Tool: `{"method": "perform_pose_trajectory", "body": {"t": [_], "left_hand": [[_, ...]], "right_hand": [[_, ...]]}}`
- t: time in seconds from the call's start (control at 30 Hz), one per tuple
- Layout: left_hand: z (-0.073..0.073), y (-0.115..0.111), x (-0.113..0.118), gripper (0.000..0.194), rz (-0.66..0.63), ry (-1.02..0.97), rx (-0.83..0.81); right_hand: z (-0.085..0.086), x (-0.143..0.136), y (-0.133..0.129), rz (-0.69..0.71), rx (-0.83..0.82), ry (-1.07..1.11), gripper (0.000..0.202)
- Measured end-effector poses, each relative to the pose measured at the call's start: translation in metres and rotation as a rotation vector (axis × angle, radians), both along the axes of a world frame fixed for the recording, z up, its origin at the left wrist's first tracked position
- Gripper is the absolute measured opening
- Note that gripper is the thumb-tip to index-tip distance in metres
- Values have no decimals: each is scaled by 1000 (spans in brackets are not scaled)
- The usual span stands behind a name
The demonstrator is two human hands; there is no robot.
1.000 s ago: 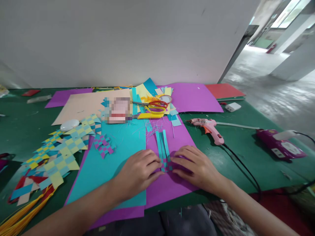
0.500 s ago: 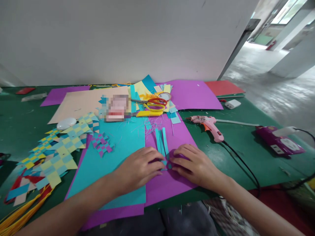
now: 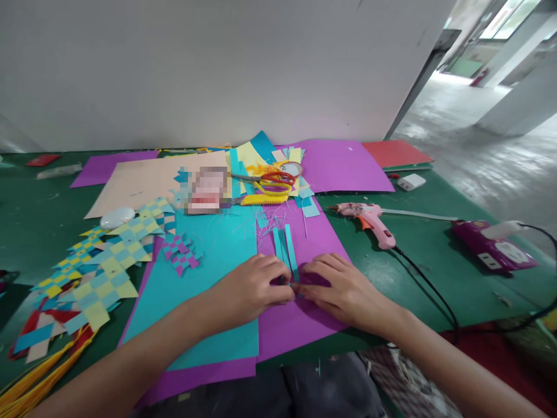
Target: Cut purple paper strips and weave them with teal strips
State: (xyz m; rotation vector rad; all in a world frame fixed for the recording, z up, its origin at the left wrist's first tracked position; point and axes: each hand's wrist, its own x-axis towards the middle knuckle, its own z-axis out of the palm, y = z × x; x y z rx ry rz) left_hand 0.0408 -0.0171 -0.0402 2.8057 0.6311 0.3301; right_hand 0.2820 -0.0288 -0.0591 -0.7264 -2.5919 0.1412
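In the head view, bends both bare hands over narrow turquoise paper strips (image 3: 290, 247), near the front edge of a green table (image 3: 404, 302). With the left hand (image 3: 261, 284), pinches at the lower end of the strips, bringing thumb and fingertips together. With the right hand (image 3: 343, 287), reaches to the same end, fingers curved and partly spread, fingertips close to those of the left; cannot tell whether gripping or only touching, with the contact mostly hidden. Has the strips lying on a large purple paper sheet (image 3: 296, 342), running away from the body between the hands, upper ends bare.

To the left, has a large turquoise paper sheet (image 3: 195, 313) bearing a small purple-and-turquoise woven paper piece (image 3: 180, 253); farther left, yellow-and-blue checkered paper pieces (image 3: 104, 278), beside a smooth white oval object (image 3: 117, 217), and yellow tassels (image 3: 47, 371). Beyond the hands, has red-handled scissors (image 3: 278, 179) just beside a yellow-handled tool (image 3: 265, 200). To the right, has a pink glue gun (image 3: 369, 220) lying on the table, near a purple power box (image 3: 491, 249).
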Motion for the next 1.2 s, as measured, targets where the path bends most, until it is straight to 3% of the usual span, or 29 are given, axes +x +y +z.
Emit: {"method": "perform_pose_trajectory", "body": {"t": [0.23,0.4,0.6,0.87,1.1,1.2], "left_hand": [[-1,1,-4,16,-4,-33,-28],[-5,-6,1,25,80,-77,-32],[-7,-19,12,11,165,-47,79],[-9,-27,20,15,214,-19,268],[-9,-28,21,19,247,-29,273],[-8,-26,20,18,205,-34,266]], "right_hand": [[3,1,-2,-4,5,22,20],[9,0,-14,-135,-63,55,9],[12,-5,-21,-246,-94,-58,6],[8,-8,-21,-243,-194,-74,12],[8,-7,-22,-216,-152,-83,17],[7,-5,-23,-214,-133,-72,17]]}}
